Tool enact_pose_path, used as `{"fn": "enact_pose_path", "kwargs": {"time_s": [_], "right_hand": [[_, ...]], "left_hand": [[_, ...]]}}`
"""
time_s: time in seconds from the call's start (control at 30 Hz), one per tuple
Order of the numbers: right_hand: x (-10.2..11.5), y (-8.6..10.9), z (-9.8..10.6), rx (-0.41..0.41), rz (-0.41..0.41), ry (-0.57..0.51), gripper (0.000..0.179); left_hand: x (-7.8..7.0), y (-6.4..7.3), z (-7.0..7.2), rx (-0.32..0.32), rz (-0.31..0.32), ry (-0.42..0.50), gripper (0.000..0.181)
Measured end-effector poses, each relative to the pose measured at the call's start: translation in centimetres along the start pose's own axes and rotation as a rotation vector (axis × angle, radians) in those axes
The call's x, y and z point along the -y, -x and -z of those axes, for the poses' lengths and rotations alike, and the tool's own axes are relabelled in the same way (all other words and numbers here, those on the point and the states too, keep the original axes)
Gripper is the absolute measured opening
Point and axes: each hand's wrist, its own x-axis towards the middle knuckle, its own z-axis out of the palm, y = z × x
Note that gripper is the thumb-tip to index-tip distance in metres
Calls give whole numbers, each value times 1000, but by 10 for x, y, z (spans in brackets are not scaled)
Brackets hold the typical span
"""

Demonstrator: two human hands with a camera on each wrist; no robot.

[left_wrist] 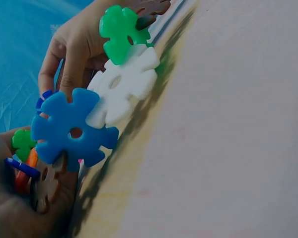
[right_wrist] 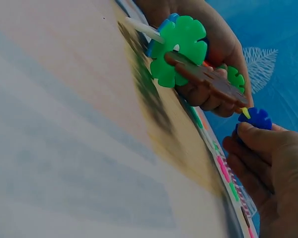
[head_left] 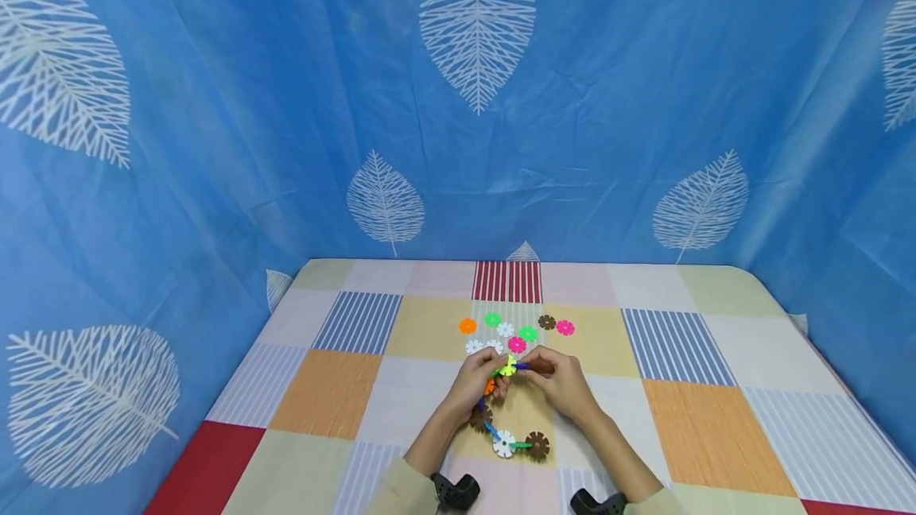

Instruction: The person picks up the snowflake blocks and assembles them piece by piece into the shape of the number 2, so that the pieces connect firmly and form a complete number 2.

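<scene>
A chain of notched, flower-shaped plastic discs hangs between my hands over the table. My left hand grips its upper part around a green disc. With thumb and fingers, my right hand pinches a dark blue disc at the chain's upper end. That disc meets a yellow disc between the hands. Below the left hand come an orange disc, a brown disc, a light blue disc, a white disc, a green disc, and a brown end disc.
Beyond the hands lie several loose discs, among them an orange one, a brown one, a pink one and a white one. A patchwork cloth covers the table. Blue leaf-print curtains enclose its back and sides.
</scene>
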Motion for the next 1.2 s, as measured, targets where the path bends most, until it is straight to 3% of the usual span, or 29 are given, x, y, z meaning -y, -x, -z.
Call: {"fn": "enact_pose_path", "kwargs": {"time_s": [0.13, 0.27, 0.47, 0.6, 0.8, 1.03, 1.2], "right_hand": [[-11, -6, 8, -44, 22, -20, 36], [-33, -15, 8, -128, -33, 104, 39], [-49, -29, -5, -21, -145, 389, 33], [-51, -29, -11, -12, -153, 498, 31], [-46, -25, -10, -52, -193, 468, 30], [-48, -24, -10, -20, -186, 468, 31], [-49, -21, -11, 3, -165, 458, 30]], "left_hand": [[2, -3, 0, -72, 25, 40, 26], [1, -3, 1, -107, 32, 48, 25], [1, -3, 5, -109, 21, 40, 22], [3, -2, 4, -94, 26, 37, 19], [5, -2, -1, -68, 19, 42, 17], [1, -1, -1, -81, 0, 13, 31], [2, 1, -1, -80, 7, 23, 31]]}}
